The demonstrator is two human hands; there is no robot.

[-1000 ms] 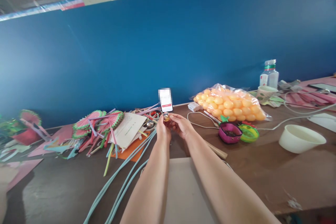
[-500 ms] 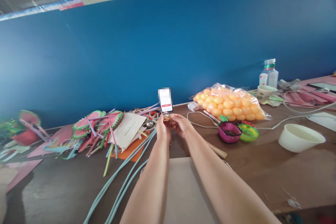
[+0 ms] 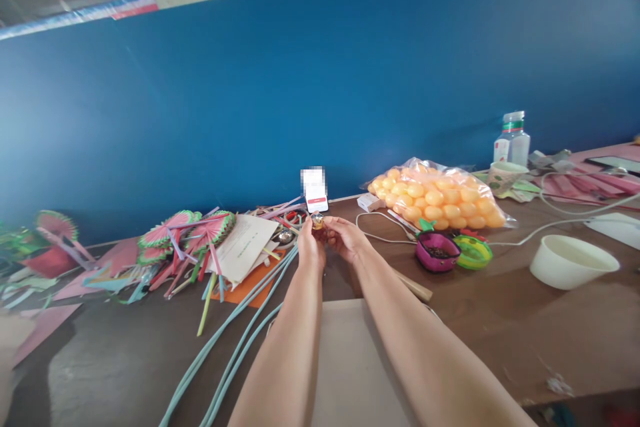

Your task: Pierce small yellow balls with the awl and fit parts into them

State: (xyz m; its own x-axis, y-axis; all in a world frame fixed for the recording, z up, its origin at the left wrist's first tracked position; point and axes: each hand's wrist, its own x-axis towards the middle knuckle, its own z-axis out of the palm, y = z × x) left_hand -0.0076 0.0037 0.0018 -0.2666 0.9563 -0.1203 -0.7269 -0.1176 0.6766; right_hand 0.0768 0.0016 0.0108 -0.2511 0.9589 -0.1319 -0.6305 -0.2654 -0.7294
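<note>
Head view: blue partition [image 3: 320, 80] across the upper and middle frame; brown tabletop [image 3: 540, 340] beneath it, extending to the left and right edges; two bare forearms [image 3: 300, 333] rising from the bottom edge to the centre, a pale panel [image 3: 345, 360] visible between them; clear plastic bag [image 3: 435, 197] of orange balls, right of centre, lying near the foot of the partition; pale blue-green strips [image 3: 240, 307], running from the lower left toward the left hand [image 3: 311, 247]; printed sheet [image 3: 245, 247] and pink-and-green paper fans [image 3: 215, 230], left of centre, among loose coloured strips; white bowl [image 3: 560, 273], at the right; clear bottles [image 3: 513, 147], upper right of the tabletop, with a paper cup [image 3: 501, 180] just before them; purple container [image 3: 433, 263] beside a yellow-green container [image 3: 473, 259], below the bag; phone [image 3: 316, 193], upright at centre, its screen lit and partly pixelated, just beyond the hands; small shiny gold object [image 3: 317, 219], at the centre, near the phone's lower edge; the left hand's fingers are closed on this object; the right hand [image 3: 345, 238] has its fingers bent, tips at the object's right side; whether they pinch it cannot be made out.
</note>
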